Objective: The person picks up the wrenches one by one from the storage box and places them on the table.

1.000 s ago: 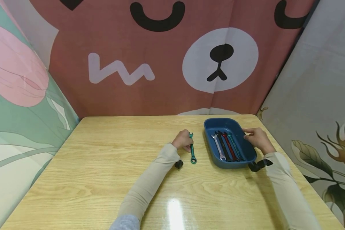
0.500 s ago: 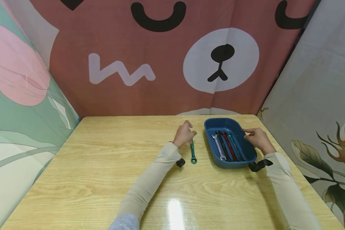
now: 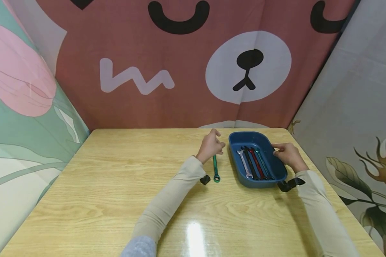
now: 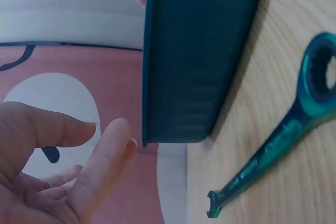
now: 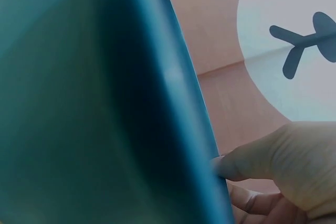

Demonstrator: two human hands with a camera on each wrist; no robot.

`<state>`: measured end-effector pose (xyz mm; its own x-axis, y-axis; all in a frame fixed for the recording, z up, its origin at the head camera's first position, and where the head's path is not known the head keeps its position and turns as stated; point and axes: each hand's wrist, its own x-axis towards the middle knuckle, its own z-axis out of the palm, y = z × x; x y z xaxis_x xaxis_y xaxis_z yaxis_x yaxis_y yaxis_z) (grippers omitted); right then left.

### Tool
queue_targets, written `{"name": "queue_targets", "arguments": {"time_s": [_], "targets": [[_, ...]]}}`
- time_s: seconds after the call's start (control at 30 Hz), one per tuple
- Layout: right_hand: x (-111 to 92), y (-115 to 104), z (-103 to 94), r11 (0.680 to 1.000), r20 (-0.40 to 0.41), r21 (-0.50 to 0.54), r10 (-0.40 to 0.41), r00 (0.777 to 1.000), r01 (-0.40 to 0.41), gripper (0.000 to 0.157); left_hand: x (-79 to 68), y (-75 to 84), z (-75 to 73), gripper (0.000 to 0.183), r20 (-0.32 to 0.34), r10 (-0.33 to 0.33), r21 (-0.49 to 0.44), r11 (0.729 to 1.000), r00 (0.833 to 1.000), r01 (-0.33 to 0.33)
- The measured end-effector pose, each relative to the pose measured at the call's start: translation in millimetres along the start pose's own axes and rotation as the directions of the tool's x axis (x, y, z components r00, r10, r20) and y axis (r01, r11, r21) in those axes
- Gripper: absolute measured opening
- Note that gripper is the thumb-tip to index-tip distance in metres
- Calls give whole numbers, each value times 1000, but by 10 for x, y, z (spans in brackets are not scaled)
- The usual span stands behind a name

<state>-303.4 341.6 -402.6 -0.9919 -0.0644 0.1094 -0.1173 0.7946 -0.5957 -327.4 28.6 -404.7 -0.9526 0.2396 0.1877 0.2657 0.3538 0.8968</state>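
Note:
A green combination wrench (image 3: 216, 167) lies on the table, its ring end towards me and its far end hidden under my left hand (image 3: 209, 146). In the left wrist view the whole wrench (image 4: 268, 153) shows on the wood, apart from my loosely bent, empty fingers (image 4: 102, 163). To the right stands a blue plastic bin (image 3: 258, 184). My right hand (image 3: 289, 157) pinches its right rim; in the right wrist view the thumb (image 5: 244, 162) meets the rim. Inside the bin lie a silver wrench (image 3: 244, 165), a black wrench (image 3: 251, 165), a red wrench (image 3: 258, 164) and a teal wrench (image 3: 265, 165).
The light wooden table (image 3: 115, 185) ends at a hanging cloth with a bear print (image 3: 180, 78) behind. Patterned cloths close off the left and right sides. Black camera mounts sit at both wrists, the right one (image 3: 291, 184) close to the bin's near corner.
My left hand has let go of the green wrench, then risen and moved away and slightly right, with its fingers spreading. The wrench stays on the table. The right hand and bin have not moved.

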Motion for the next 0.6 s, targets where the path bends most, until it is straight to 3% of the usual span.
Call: {"name": "queue_targets", "arguments": {"time_s": [0.27,0.6], "targets": [[-2,-38,-1,999,15,-54,-2,1000,2,42,-13,95,32,37,-1,5,-71,997,1000,-5],[-16,-46,-5,998,12,-58,-14,1000,14,42,-37,233,48,39,8,38,-59,998,999,-37]]}}
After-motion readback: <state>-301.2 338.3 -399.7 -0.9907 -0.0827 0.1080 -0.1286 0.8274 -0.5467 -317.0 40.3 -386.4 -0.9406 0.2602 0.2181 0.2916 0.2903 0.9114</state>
